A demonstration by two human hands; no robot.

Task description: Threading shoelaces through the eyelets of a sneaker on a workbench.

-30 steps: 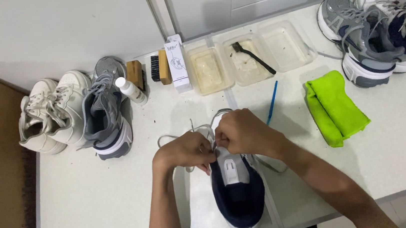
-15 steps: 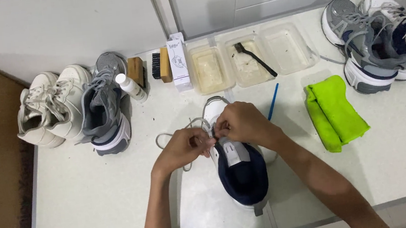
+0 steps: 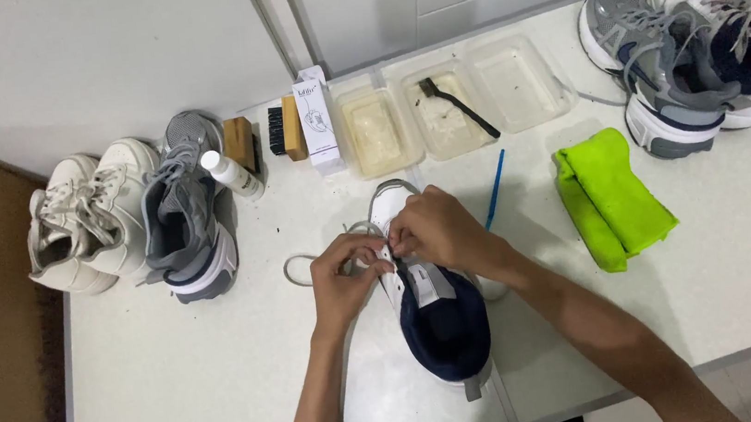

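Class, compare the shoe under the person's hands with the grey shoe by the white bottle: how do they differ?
The held shoe is white with a navy lining; the grey shoe is grey with a white sole. Both the left hand and right hand are on the held shoe's lace; the grey shoe stands untouched, laced. Both rest on the white table, toes toward the wall.

Both forearms bare, no sleeves; left hand (image 3: 345,275), right hand (image 3: 438,229) ungloved.

Single head view, steep downward, close over table (image 3: 181,399).
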